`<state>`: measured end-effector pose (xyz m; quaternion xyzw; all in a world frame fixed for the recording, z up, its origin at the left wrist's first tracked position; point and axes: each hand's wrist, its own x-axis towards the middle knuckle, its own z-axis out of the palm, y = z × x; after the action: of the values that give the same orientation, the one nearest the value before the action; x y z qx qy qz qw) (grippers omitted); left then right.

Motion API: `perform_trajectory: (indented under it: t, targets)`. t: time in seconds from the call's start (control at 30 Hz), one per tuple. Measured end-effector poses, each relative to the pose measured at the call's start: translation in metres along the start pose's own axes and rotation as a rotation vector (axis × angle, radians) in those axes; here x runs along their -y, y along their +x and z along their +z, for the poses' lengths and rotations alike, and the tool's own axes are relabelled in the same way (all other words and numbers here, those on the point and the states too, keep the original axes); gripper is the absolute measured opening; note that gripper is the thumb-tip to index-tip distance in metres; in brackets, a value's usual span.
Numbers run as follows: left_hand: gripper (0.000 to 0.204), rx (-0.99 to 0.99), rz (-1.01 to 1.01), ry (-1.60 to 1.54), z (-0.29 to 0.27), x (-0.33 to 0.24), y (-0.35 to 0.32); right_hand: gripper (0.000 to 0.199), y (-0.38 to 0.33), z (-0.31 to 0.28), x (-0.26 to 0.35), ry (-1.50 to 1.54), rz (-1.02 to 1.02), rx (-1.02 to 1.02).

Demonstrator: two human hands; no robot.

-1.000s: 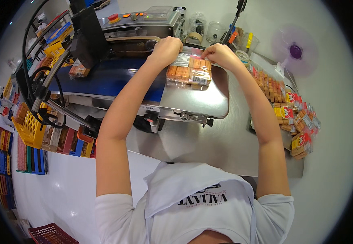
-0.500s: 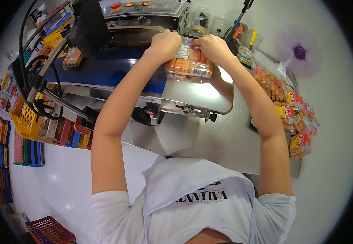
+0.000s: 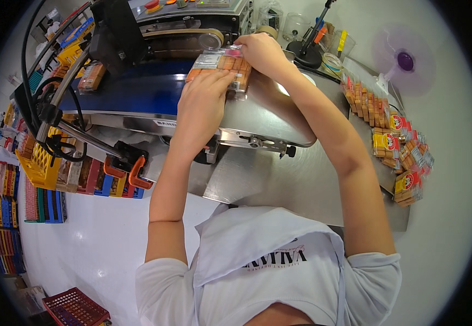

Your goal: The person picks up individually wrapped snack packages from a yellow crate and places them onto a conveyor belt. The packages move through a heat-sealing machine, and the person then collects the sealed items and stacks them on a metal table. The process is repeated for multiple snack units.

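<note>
"What does the pack look like?"
"A flat, clear plastic pack of orange-brown blocks (image 3: 235,64) in rows, with pale printing and crinkled film at its edges. It is at the right end of the smooth blue conveyor belt (image 3: 138,89), beside the shiny steel end plate (image 3: 279,114)."
"And the hands?"
"The left hand (image 3: 200,108) comes up from the near edge, fingers stretched over the pack's near left part; I cannot tell whether they grip. The right hand (image 3: 264,54) bends in from the right, fingers closed on the far right edge of the film."
"How many packs?"
"One under the two hands, one similar orange-brown pack (image 3: 91,76) toward the belt's left end. Along the steel bench's (image 3: 263,176) right edge, an overlapping pile of clear packs (image 3: 407,187) shows three red-and-yellow labels."
</note>
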<state>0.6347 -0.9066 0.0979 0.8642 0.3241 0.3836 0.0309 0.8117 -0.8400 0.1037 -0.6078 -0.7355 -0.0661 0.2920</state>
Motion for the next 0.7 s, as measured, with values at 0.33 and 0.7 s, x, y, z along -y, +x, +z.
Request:
perform_trajectory:
  t: [0.33, 0.7]
  targets:
    - [0.021, -0.058, -0.022, 0.002, 0.000, 0.014, -0.008, 0.025, -0.008, -0.004, -0.009, 0.186, 0.053, -0.008]
    - [0.030, 0.078, -0.056, -0.081, -0.016, 0.055, -0.021, 0.018, -0.076, -0.054, -0.049, 0.068, -0.057, -0.542]
